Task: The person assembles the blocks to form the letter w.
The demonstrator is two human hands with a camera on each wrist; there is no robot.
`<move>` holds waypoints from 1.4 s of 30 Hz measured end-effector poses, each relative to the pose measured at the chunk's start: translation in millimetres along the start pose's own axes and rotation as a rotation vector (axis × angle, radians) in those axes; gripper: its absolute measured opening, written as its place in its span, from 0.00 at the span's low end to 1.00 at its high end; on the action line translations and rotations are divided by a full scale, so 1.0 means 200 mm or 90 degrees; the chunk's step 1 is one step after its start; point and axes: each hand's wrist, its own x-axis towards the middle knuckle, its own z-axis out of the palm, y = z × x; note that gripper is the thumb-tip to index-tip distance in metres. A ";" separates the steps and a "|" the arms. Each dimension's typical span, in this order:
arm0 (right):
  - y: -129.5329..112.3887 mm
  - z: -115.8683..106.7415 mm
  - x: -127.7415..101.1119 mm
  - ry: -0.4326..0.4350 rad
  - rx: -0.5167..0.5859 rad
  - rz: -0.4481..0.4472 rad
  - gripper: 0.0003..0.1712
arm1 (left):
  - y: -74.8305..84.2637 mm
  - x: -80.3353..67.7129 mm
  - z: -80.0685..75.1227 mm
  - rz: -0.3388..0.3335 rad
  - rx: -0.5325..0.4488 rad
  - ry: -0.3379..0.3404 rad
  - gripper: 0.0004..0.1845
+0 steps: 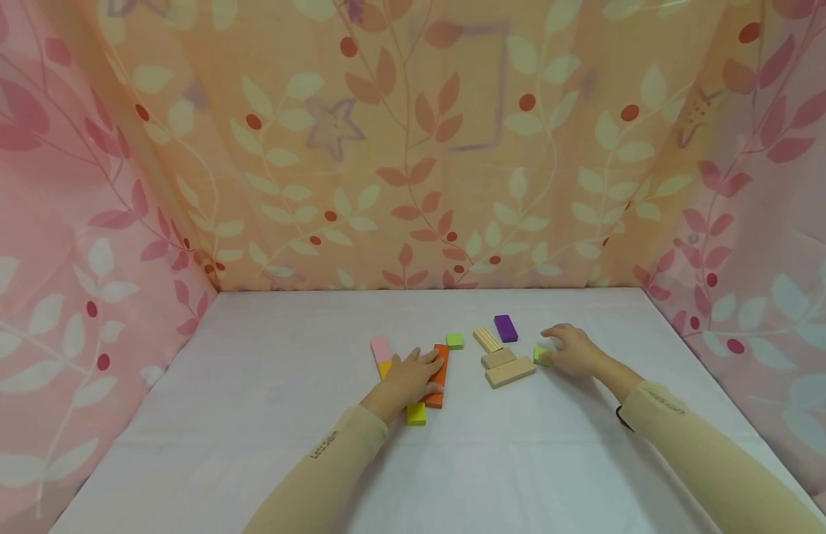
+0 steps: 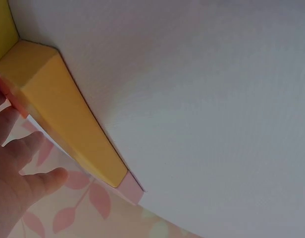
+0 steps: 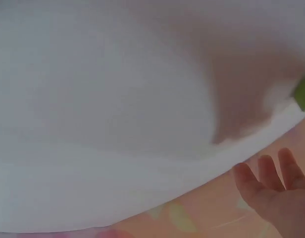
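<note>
On the white cloth-covered tabletop (image 1: 266, 415), the left hand (image 1: 413, 377) lies flat, grip spread, fingers resting on a long orange wooden block (image 1: 440, 371), beside a yellow block (image 1: 416, 414). The right hand (image 1: 572, 350) covers a small light-green wooden cube (image 1: 539, 354), fingers curled over it; whether they pinch it cannot be told

Soft, even light fills the head view, warm through the leaf-print cloth (image 1: 413, 148), with only faint shadows beneath the forearms on the white table (image 1: 253, 415) and no glare. Straight edges bow outward toward the corners, a wide-lens distortion. Both wrist views are blurred at close range: the yellow block (image 2: 63, 114) looks soft-edged, and a broad brownish shadow smears the tabletop in the right wrist view.
</note>
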 end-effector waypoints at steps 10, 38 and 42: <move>-0.23 0.10 0.21 0.007 0.008 -0.030 0.26 | 0.00 -0.02 0.00 0.003 -0.019 0.019 0.34; -0.60 0.31 0.17 0.069 0.353 0.248 0.16 | 0.00 -0.02 0.01 0.011 -0.022 0.027 0.34; -0.67 0.35 0.11 0.042 0.372 0.270 0.16 | 0.00 -0.03 0.01 0.013 -0.020 0.030 0.34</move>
